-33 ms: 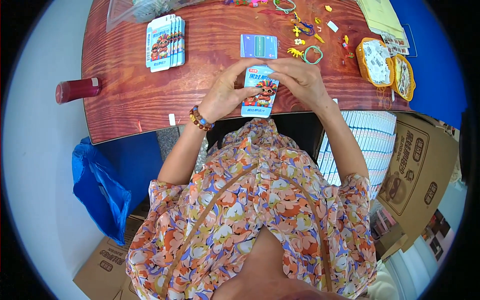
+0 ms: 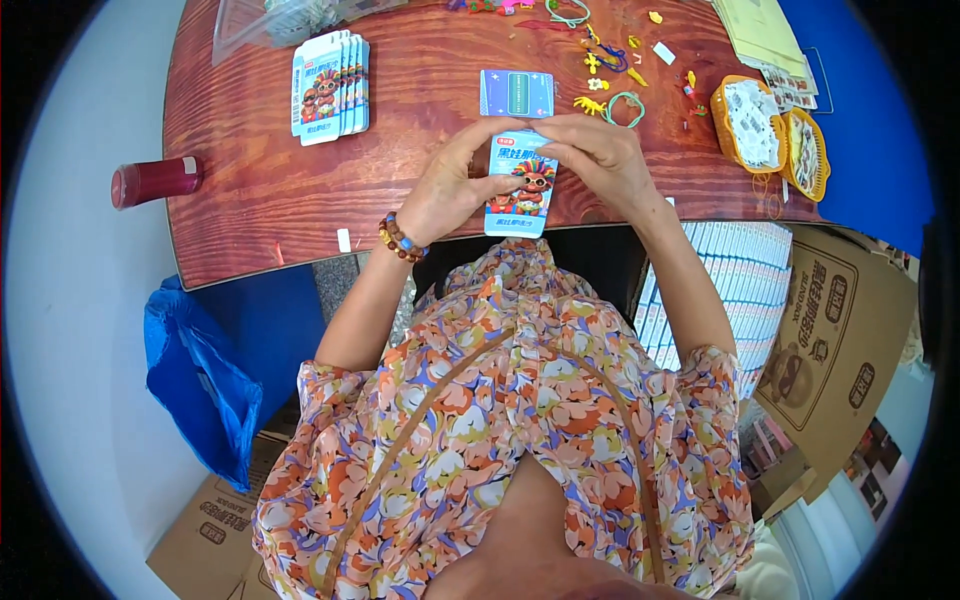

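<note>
**Small blue carton held at the near edge of the desk**

The reddish wooden desk point(image 2: 250, 210) filled the far half of my view, with a blue bag point(image 2: 195, 380) on the floor to the left and cardboard boxes point(image 2: 840, 340) to the right. Both hands met over the desk's near edge. My left hand point(image 2: 450, 190) gripped a small blue carton point(image 2: 520, 195) printed with a cartoon figure, its fingers wrapped around the left side; my right hand point(image 2: 600, 160) covered the carton's top end, fingers curled closed over it. The carton stood upright, off the desk, just nearer than a flat blue card point(image 2: 517, 93) lying face up.

A fanned stack of like cartons point(image 2: 330, 85) lay far left, a dark red bottle point(image 2: 155, 180) on its side further left. Small coloured toy pieces point(image 2: 610, 75) were scattered far right, beside two yellow baskets point(image 2: 770, 130).

I judged the step to be working the carton's top flap. The next move seemed to call for a steady left grip while the right fingertips worked the flap.
</note>
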The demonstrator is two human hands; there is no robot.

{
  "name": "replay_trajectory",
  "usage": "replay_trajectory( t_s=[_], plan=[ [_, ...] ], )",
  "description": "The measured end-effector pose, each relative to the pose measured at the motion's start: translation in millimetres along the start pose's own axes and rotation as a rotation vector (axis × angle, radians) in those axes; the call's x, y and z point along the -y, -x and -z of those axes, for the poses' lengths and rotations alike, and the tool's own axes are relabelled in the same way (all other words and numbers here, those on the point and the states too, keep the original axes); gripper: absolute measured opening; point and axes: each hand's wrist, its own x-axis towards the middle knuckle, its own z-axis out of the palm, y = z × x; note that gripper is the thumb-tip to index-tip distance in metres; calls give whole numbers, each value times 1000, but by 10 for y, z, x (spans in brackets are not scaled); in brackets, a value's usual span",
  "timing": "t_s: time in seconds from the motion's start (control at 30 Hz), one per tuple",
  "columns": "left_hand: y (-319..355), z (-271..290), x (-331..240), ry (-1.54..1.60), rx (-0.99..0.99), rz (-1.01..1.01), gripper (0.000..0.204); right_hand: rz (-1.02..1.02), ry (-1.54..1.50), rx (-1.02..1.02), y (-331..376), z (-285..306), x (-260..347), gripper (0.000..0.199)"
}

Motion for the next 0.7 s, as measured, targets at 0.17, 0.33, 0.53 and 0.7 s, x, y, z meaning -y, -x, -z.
replay_trajectory(
  t_s=[0.17,0.33,0.53,0.7],
  plan=[
    [9,-6,48,72,-36,91,40,-186,-199,20,50,-26,18,19],
    [32,100,78,105,0,170,37,-428,-456,146,-5,-45,33,15],
    [-21,229,-2,61,-298,-47,76,-758,-1330,-354,-4,-263,-90,23],
    [38,-119,-177,-498,-474,-337,105,-952,-1523,-214,-261,-589,276,27]
  ],
)
